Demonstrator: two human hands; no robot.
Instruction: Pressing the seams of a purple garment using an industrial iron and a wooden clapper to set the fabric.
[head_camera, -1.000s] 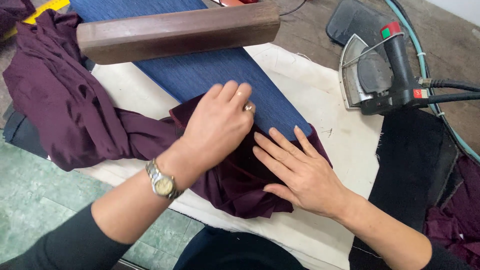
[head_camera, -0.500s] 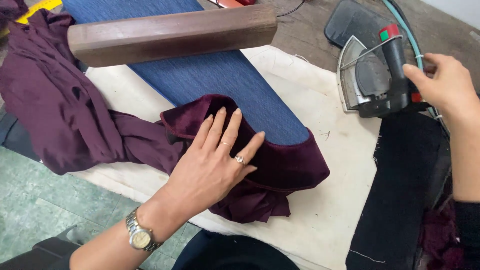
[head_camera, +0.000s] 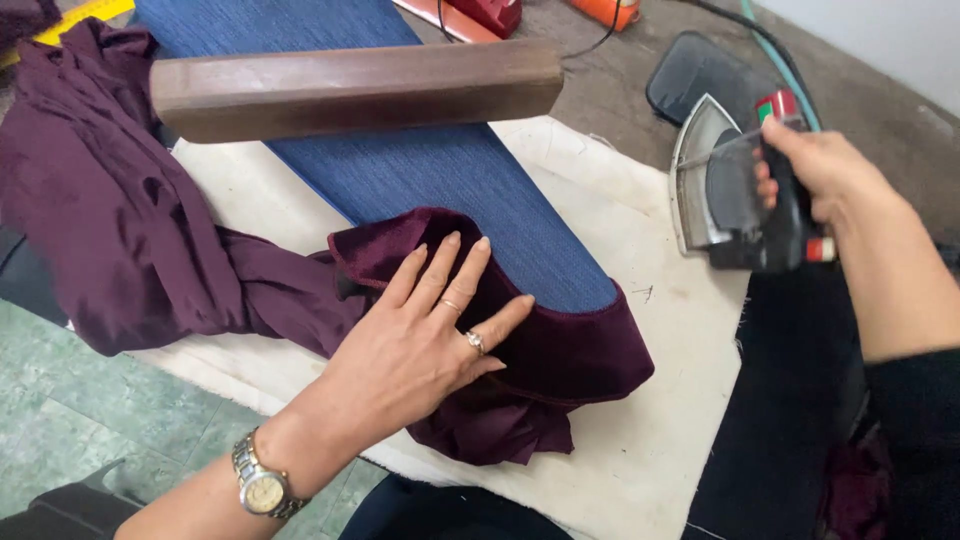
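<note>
Far left: bulk of the maroon cloth (head_camera: 120, 220) lies bunched, hanging partly off the edge of the desk (head_camera: 660, 440), which has a white cover. A yellow strip (head_camera: 85, 15) shows at top left corner. Wristwatch (head_camera: 262, 488) on the left forearm, low in view. Left hand (head_camera: 425, 340) lies flat w/ fingers spread, palm down on the folded maroon hem; grip not closed on anything, just pressing the cloth. Two rings on its fingers. Hem wraps round the near tip of the blue padded board (head_camera: 450, 170), which runs diagonally from top left to centre. Across the board, near the top, sits a long brown wooden block (head_camera: 355, 88), touching the blue pad. Top centre: red and orange items, partly cut off. Right: iron (head_camera: 735, 190) w/ dark body, tilted so the metal soleplate faces left, well apart from the cloth. Right hand (head_camera: 825, 165) is wrapped around the iron's handle, grip closed on it. Dark fabric (head_camera: 800, 400) lies below the iron at the right edge.
</note>
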